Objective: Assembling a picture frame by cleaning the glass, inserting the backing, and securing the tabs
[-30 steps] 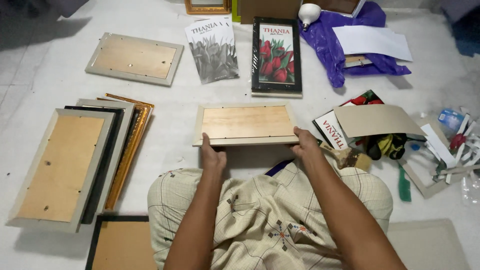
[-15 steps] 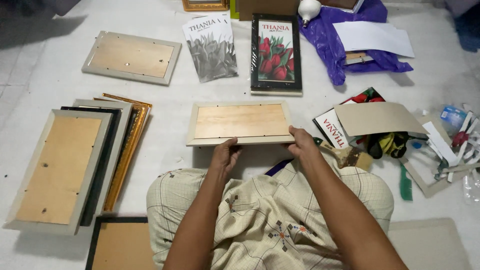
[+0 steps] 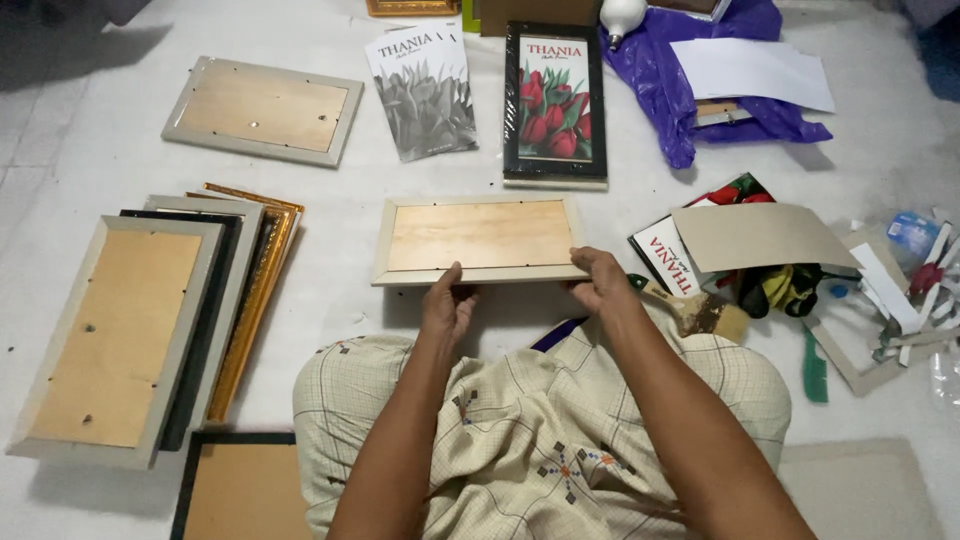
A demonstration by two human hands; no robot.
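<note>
step: you held pale wooden picture frame [image 3: 478, 240] face-down on floor before knees | L hand [image 3: 447, 305] & R hand [image 3: 600, 282] fingers clamped on near edge | next: needs firm two-handed grip

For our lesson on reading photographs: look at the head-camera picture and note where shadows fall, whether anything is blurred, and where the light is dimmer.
Head view: the pale frame, held by the left hand and right hand, casts a soft shadow on the white floor beneath its near edge; the stacked frames shadow the floor below them; the upper left corner is dimmer; focus is sharp overall, no motion blur.
</note>
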